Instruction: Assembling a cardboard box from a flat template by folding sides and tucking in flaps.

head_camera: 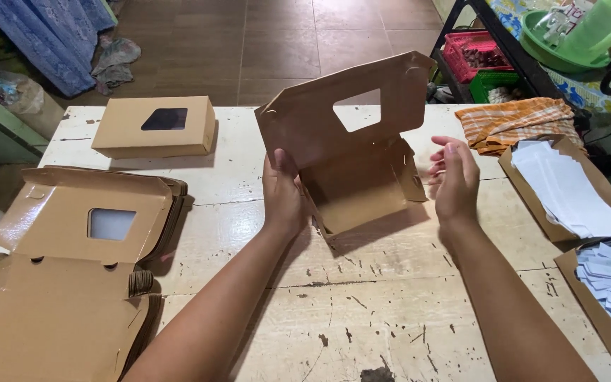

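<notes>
A brown cardboard box [351, 152] with a window cut in its raised lid is partly folded above the middle of the white worn table [362, 311]. My left hand [282, 192] grips the box's left side wall. Just to the right of the box, my right hand [454, 177] is off it, fingers spread and slightly blurred, holding nothing.
A finished closed window box [155, 126] lies at the table's far left. A stack of flat unfolded boxes [65, 276] fills the near left. Boxes of white paper slips [574, 194] and an orange checked cloth [518, 122] sit on the right. A rack with baskets stands beyond.
</notes>
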